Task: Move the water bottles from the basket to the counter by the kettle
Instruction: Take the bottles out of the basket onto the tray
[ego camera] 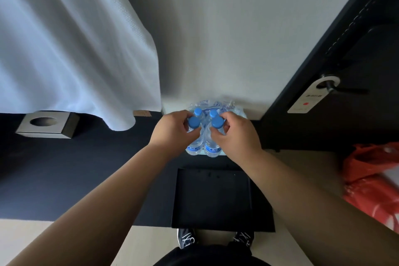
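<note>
Several clear water bottles with blue caps stand in a torn plastic pack (216, 104) on the floor against the white wall. My left hand (170, 130) grips the neck of the front left bottle (193, 123). My right hand (236, 134) grips the neck of the front right bottle (217, 123). Two more blue-capped bottles (198, 112) stand just behind them. No kettle or counter shows in this view.
A black open box or basket (212, 196) sits on the floor just in front of the bottles, above my shoes. A white curtain (71, 45) hangs at left over a square tissue box (46, 124). A black door (345, 71) with a hanger tag is right, a red bag (371, 183) below it.
</note>
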Available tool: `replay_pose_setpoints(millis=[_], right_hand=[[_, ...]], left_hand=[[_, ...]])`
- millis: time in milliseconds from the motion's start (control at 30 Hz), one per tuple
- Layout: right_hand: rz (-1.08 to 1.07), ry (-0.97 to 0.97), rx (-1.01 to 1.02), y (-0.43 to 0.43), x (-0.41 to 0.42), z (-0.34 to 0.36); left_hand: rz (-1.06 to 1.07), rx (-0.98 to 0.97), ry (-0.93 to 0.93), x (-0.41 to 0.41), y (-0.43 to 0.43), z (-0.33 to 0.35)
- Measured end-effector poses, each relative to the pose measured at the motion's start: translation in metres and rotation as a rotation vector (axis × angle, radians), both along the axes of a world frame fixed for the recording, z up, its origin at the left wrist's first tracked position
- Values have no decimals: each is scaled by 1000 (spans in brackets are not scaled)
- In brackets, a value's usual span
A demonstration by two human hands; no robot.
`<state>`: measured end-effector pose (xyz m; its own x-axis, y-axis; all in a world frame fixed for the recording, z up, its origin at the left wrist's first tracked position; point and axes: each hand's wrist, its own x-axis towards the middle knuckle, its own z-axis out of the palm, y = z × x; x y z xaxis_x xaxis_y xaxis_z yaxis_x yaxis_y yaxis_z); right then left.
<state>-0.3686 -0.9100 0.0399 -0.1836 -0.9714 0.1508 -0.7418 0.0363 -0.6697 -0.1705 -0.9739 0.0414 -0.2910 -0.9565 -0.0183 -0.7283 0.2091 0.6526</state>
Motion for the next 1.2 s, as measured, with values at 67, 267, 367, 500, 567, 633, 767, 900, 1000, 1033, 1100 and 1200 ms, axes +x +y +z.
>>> replay_pose_setpoints(millis=[67, 267, 367, 500, 567, 633, 767, 900, 1000, 1033, 1100, 1200], right_hand=[[14, 0, 77, 9, 4, -14], [60, -20, 304, 42, 18, -65], [64, -12, 421, 53, 26, -85], [81, 4, 517, 63, 39, -109], [80, -8, 568, 65, 45, -120], [71, -39, 616, 65, 50, -133], [43, -99, 716, 62, 60, -157], [-41, -142, 770, 55, 64, -182], [-89, -157, 794, 47, 67, -199], [-105, -164, 809, 44, 68, -205], [-127, -156, 832, 36, 69, -218], [-166, -160, 866, 26, 68, -238]], left_hand=[[-5, 77, -42, 3, 11, -17], [8, 334, -122, 19, 42, -75], [6, 408, -164, 27, 57, -100], [-15, 462, -250, 38, 68, -127], [-4, 484, -271, 42, 70, -138], [13, 513, -286, 46, 72, -149], [80, 567, -284, 46, 71, -171], [143, 581, -282, 41, 64, -192], [183, 548, -330, 37, 61, -209], [188, 542, -351, 35, 59, -215], [195, 540, -383, 33, 54, -228], [214, 559, -406, 29, 47, -247]])
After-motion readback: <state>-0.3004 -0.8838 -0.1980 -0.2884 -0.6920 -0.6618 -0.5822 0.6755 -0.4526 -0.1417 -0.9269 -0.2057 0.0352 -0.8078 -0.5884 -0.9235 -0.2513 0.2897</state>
